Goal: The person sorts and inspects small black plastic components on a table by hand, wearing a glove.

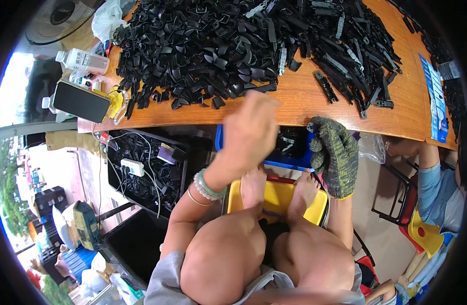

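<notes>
My left hand (pixel 251 131) is bare, with bracelets at the wrist, and hangs just in front of the table edge below the heap of small curved black plastic pieces (pixel 192 56). Motion smears its fingers, so what they hold, if anything, does not show. My right hand (pixel 339 156) wears a dark speckled knit glove with a yellow cuff. Its fingers are curled around a black plastic part (pixel 310 127), mostly hidden by the glove, with an end showing at the fingertips. Beyond it, long black plastic strips (pixel 345 61) lie piled, and a single strip (pixel 325 86) lies apart near the edge.
A phone (pixel 82 101) and a plastic bottle (pixel 86 62) occupy the table's left end. Below stand a blue bin (pixel 294 165), a black crate (pixel 147 178) of parts with a power strip (pixel 132 168), and a yellow seat (pixel 279 195) under my feet. Another person (pixel 439 188) sits at right.
</notes>
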`<state>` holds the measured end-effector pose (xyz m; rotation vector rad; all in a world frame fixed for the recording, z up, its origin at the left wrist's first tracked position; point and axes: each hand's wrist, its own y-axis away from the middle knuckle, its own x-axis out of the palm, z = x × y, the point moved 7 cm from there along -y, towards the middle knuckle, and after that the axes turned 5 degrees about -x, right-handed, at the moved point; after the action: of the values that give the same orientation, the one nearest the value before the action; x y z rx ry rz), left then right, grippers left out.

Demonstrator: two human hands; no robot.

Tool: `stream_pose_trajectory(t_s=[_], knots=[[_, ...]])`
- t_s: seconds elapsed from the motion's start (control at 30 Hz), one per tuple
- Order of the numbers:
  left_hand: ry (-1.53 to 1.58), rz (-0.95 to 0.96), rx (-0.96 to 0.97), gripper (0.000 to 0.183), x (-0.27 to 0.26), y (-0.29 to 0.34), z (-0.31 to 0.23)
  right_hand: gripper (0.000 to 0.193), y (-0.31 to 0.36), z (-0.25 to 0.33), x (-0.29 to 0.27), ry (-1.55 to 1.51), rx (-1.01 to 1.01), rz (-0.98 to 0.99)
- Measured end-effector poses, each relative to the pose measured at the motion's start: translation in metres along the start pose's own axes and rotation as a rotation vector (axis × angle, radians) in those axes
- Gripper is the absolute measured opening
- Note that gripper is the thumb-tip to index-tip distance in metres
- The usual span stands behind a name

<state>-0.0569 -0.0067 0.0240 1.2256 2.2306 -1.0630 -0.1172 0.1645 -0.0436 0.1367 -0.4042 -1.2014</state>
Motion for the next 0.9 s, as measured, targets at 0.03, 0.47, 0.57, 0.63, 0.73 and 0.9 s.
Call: stream_pose_trajectory(t_s=[0.03,0.47,0.57,0.63,0.73,0.9], knots=[[-0.056,-0.011,-0.050,0.014,-0.006,-0.004,0.012,0.023,0.000,0.000,0.003,-0.024,-0.008,0.001],[-0.347,-0.018,-0.152,0.025,0.000,-0.001,0.030,0.023,0.003,-0.011,0.023,0.019,0.130,0.044],[-0.273,-0.014,-0.142,0.021,0.003,0.000,0.031,0.024,0.005,-0.014,0.030,-0.011,0.149,0.072],[-0.216,-0.011,-0.127,0.017,0.007,0.000,0.030,0.024,0.006,-0.013,0.032,0.006,0.145,0.059],[-0.211,-0.019,0.057,0.017,0.015,0.001,0.018,0.023,0.007,-0.013,0.029,0.001,0.125,0.052],[-0.262,-0.003,0.206,0.025,0.019,0.012,0.010,0.023,0.006,-0.012,0.026,-0.022,0.104,0.049]])
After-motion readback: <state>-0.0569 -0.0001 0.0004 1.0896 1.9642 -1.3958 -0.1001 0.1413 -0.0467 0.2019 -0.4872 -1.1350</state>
